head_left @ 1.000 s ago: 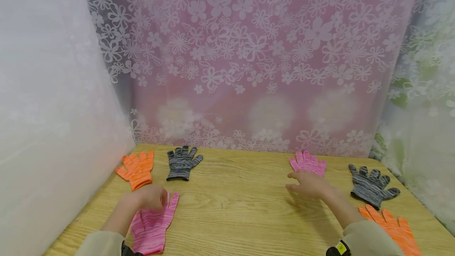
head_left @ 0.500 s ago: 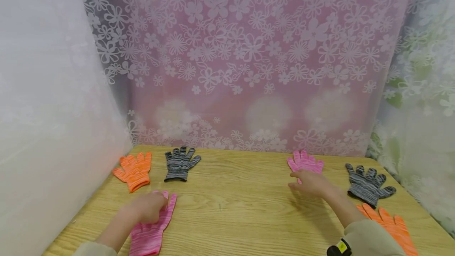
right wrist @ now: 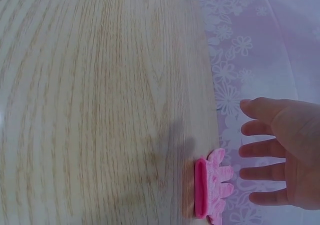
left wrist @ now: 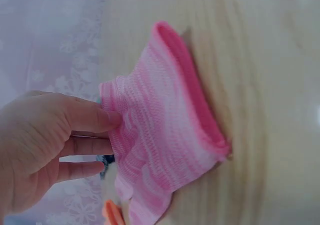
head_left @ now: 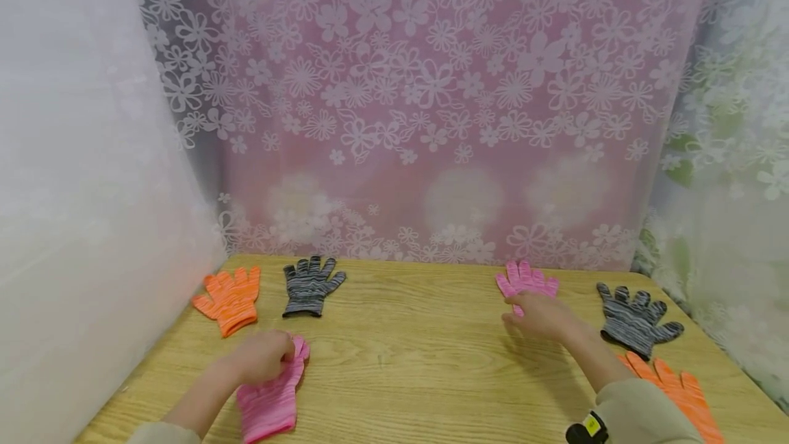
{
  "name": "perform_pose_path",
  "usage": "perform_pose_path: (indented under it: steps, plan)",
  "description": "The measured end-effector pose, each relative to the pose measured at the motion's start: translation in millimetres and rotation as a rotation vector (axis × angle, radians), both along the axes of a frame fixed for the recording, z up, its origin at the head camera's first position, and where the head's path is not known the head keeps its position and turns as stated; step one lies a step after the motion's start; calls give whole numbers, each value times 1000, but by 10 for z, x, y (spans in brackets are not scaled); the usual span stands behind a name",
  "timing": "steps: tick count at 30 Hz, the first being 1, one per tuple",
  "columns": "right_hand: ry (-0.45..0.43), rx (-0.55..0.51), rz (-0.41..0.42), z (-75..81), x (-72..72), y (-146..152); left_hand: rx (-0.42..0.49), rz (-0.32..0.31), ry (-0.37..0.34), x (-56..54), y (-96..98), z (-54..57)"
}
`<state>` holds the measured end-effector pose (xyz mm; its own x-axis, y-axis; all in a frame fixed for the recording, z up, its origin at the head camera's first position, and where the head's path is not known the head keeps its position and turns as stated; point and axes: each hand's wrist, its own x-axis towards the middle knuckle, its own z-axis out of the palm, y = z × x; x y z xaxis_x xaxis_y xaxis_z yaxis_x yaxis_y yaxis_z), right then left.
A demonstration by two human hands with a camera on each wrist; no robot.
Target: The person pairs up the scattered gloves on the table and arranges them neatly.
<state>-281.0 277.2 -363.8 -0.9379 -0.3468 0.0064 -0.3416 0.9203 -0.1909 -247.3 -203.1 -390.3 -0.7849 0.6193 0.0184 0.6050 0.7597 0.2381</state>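
Observation:
My left hand pinches a pink striped knit glove between thumb and fingers. In the left wrist view, the thumb lies over the edge of that glove, its cuff opening turned away from the hand; the fingertips behind the fabric are hidden. My right hand hovers with spread fingers just in front of a second pink glove, which lies flat near the table's back edge. A gap separates the right hand from this glove in the right wrist view.
On the wooden table, an orange glove and a grey-black glove lie at back left. Another grey-black glove and orange glove lie on the right. A flowered curtain hangs behind; sheeting flanks both sides.
The left hand's fingers have closed on the pink glove, which has shifted slightly and bunched at its finger end. The right hand has hardly moved; the head view has turned slightly.

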Motion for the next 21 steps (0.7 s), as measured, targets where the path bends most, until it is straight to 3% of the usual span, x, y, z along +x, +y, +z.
perform_pose_path:
  steps: [6, 12, 21]
  plan:
    - [34, -3, -41, 18, -89, 63, 37, -1, 14, -73, 130, 220]
    - [72, 31, -68, -6, -169, 165, 64, -20, 77, -116, 270, 369]
    - [53, 48, -119, -105, -365, 326, 3, -16, 149, -216, 514, 560]
